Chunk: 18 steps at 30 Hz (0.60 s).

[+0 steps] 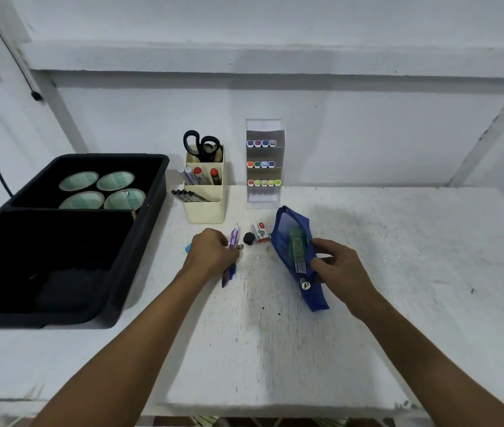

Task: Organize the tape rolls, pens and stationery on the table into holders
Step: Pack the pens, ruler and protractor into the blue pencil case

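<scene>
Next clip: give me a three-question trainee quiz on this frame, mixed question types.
1. True or false: the scissors lie flat on the table.
2. What does the right hand hold? A) blue mesh pouch B) staple box C) black tray
3. How many tape rolls sit in the tray?

Key: 1. False, they stand in the cream holder. 2. A. 3. Four.
</scene>
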Available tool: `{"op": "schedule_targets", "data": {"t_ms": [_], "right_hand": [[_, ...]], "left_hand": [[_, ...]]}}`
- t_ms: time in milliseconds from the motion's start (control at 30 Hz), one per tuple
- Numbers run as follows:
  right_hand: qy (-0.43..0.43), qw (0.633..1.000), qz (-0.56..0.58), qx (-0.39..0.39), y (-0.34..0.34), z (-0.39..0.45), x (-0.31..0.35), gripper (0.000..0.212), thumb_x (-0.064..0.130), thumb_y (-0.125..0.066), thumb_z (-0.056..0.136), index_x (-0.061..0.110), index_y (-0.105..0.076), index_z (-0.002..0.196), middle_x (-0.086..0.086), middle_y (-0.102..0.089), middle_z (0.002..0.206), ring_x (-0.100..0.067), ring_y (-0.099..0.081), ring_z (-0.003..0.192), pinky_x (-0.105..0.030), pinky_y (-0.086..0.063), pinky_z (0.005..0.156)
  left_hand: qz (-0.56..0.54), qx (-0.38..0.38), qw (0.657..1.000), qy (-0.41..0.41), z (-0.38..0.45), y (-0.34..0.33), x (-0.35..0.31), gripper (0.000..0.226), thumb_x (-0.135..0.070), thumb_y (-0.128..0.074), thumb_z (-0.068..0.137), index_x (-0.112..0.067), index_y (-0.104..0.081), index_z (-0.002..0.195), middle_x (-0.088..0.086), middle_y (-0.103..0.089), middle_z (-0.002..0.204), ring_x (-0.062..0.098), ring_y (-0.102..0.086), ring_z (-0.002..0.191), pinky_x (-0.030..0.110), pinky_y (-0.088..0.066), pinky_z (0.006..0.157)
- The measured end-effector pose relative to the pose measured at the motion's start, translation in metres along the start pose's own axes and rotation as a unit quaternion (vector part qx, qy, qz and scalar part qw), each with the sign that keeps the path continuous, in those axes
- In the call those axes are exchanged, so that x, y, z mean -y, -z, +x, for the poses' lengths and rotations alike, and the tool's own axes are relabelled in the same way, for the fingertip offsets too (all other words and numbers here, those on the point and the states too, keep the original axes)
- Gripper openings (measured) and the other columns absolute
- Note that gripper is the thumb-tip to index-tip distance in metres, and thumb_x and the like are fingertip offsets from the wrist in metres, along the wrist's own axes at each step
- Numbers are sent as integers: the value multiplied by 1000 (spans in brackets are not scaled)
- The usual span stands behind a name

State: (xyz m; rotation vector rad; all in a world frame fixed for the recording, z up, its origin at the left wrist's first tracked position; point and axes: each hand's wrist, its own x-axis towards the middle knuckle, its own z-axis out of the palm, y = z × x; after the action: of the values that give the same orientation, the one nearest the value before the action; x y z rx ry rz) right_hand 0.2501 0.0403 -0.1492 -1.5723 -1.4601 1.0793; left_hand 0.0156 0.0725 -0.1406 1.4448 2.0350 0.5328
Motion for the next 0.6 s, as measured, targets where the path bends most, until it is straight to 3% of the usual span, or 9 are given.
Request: {"op": "schedule_targets", "data": {"t_ms": [100,167,233,333,600], "right_hand": [[3,1000,6,-3,5,-1,0,36,14,-58,91,12,-55,127,-3,-63,119,-22,-65,97,-33,-60,74],[5,1000,15,-8,10,-2,0,31,12,-58,90,13,-57,122,-1,-65,115,-21,-66,96,-36,-60,74],[13,1000,25,-10,14,-4,0,28,10,-58,90,16,-58,118,2,-65,110,-18,-67,92,-34,-61,68],[30,999,34,-12,20,-7,1,26,9,-59,90,22,-57,112,8,-64,102,-14,-68,85,-26,-59,60],[43,998,39,-21,28,-11,0,22,10,-60,89,25,-57,106,12,-64,94,-10,-69,73,-19,-56,55]], "left_hand": [[-41,5,999,-22,0,-2,-22,20,-29,-72,83,-9,-68,81,12,-72,81,25,-70,72,38,-60,71],[-77,35,996,-29,-1,-7,-39,18,-27,-72,85,-10,-68,82,6,-70,77,19,-69,66,28,-58,59],[-128,78,988,-35,-2,-13,-55,20,-21,-70,85,-2,-71,82,9,-71,75,18,-69,61,25,-57,53],[-175,137,975,-21,-6,-25,-78,29,-25,-70,85,3,-70,79,15,-72,71,21,-70,60,28,-60,58],[-167,156,973,-40,-9,-48,-104,21,-21,-67,87,0,-70,87,12,-72,78,23,-70,66,27,-60,56]]}}
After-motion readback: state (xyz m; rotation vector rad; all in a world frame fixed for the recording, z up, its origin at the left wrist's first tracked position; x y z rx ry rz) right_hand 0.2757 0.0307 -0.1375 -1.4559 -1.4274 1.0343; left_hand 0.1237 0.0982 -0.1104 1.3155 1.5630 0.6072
